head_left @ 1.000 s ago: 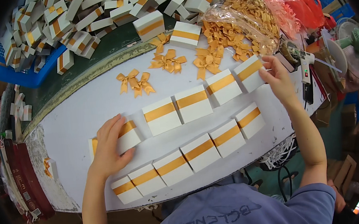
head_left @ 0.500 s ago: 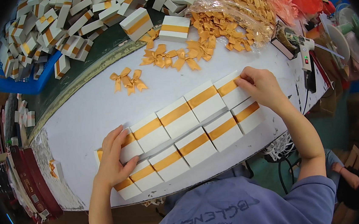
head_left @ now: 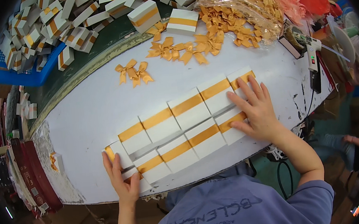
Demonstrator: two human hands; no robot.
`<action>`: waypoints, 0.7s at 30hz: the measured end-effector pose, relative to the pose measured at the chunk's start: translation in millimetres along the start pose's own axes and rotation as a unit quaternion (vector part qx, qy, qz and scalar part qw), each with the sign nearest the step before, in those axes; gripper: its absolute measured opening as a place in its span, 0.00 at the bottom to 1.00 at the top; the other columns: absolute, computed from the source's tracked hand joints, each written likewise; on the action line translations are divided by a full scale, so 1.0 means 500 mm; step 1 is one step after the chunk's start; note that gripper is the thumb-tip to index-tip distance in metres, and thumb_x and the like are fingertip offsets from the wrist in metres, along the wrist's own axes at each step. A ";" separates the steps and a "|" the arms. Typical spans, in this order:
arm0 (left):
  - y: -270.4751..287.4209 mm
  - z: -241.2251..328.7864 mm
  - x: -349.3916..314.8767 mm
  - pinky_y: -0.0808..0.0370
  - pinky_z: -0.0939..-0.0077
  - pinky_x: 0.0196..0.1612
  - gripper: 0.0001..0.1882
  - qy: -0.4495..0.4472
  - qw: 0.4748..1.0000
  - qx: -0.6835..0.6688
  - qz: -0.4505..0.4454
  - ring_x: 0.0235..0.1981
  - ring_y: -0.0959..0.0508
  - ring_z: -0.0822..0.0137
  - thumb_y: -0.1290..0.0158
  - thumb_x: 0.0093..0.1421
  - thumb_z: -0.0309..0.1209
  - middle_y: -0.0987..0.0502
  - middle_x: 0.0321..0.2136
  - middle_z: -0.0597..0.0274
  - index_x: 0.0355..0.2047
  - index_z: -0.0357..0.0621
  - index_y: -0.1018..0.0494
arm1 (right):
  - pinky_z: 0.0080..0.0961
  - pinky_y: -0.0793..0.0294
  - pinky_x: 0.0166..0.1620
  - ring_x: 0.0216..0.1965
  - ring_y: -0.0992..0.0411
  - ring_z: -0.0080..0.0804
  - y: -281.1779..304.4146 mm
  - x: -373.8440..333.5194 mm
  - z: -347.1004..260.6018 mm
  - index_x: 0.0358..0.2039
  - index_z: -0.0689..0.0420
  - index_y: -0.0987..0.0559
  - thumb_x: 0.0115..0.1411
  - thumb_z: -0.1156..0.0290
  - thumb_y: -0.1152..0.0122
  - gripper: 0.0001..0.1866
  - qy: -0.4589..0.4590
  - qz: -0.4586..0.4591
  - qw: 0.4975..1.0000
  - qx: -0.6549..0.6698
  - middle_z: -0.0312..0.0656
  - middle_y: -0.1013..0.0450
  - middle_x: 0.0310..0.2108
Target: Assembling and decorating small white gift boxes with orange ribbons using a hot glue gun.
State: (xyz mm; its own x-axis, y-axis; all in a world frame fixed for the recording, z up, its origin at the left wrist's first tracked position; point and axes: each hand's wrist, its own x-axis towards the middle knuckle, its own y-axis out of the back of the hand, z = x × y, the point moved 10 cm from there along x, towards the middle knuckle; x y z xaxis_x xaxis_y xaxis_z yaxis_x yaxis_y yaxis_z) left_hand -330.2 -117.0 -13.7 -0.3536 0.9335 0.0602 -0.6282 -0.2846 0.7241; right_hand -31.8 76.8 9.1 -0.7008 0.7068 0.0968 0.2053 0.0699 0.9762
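The white boxes (head_left: pixel 160 130) lie on the tabletop (head_left: pixel 84 116) in two rows, on the person's side of the bow heap (head_left: pixel 223 25). The rows' shared long axis runs aslant: the left end is farthest from the heap, the right end nearest to it. A gold ribbon (head_left: pixel 187 104) crosses the tops along that same axis. The rows lie close together, with a thin gap showing between them toward the left.

The boxes lie between the hands, one at each end. The right hand (head_left: pixel 254 109), nearer to the heap, is spread wide over the right-end boxes of both rows, fingertips on the far row and thumb on the near one. The left hand (head_left: pixel 123 181), well left of the heap, has its fingers and thumb parted against the left-end boxes. Neither is closed around a box; I cannot tell how hard they press.

Loose bows (head_left: pixel 161 50) lie just left of the heap, the basket (head_left: pixel 35 77) well left of it, and the glue gun (head_left: pixel 312 55) to its right.
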 end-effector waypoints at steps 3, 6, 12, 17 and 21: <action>-0.040 0.041 0.007 0.50 0.60 0.60 0.31 0.001 1.000 -0.017 0.018 0.63 0.55 0.47 0.49 0.50 0.26 0.58 0.62 0.42 0.56 0.37 0.42 | 0.56 0.52 0.56 0.61 0.52 0.53 0.004 -0.006 0.054 0.54 0.46 0.32 0.47 0.48 0.40 0.33 0.014 0.014 1.000 0.009 0.47 0.46 0.59; -0.075 0.078 0.010 0.50 0.61 0.60 0.29 -0.016 1.000 -0.009 0.021 0.63 0.53 0.48 0.50 0.53 0.26 0.57 0.62 0.43 0.55 0.37 0.41 | 0.55 0.55 0.58 0.61 0.52 0.53 0.010 -0.015 0.102 0.55 0.49 0.34 0.49 0.51 0.41 0.33 -0.005 -0.005 1.000 0.004 0.49 0.48 0.61; -0.058 0.082 0.005 0.54 0.59 0.61 0.30 -0.005 0.998 -0.051 0.032 0.63 0.55 0.48 0.52 0.52 0.27 0.57 0.62 0.43 0.57 0.37 0.44 | 0.46 0.50 0.58 0.59 0.48 0.51 0.129 -0.063 0.231 0.53 0.55 0.34 0.51 0.58 0.40 0.30 -0.100 0.259 0.961 0.008 0.51 0.42 0.56; -0.022 0.081 0.010 0.57 0.62 0.62 0.33 -0.026 0.997 0.007 0.070 0.63 0.52 0.53 0.52 0.52 0.26 0.53 0.62 0.46 0.59 0.35 0.48 | 0.27 0.33 0.41 0.38 0.32 0.31 0.174 -0.209 0.641 0.42 0.65 0.30 0.56 0.59 0.44 0.22 -0.410 0.316 0.854 0.054 0.42 0.31 0.35; -0.041 0.086 0.053 0.54 0.58 0.61 0.39 -0.058 0.997 -0.001 0.045 0.62 0.53 0.47 0.45 0.49 0.28 0.53 0.60 0.41 0.59 0.35 0.50 | 0.15 0.38 0.19 0.18 0.33 0.18 0.106 -0.203 0.757 0.31 0.57 0.28 0.57 0.62 0.45 0.11 -0.431 0.245 0.767 0.407 0.33 0.31 0.20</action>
State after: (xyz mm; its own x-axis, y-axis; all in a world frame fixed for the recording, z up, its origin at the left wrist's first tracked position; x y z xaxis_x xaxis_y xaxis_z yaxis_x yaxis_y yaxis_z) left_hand -297.0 -76.8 2.4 -0.3262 0.9231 0.2039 -0.5992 -0.3687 0.7106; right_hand 308.7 275.1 -22.3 0.2383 0.9666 -0.0938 0.9044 -0.1857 0.3841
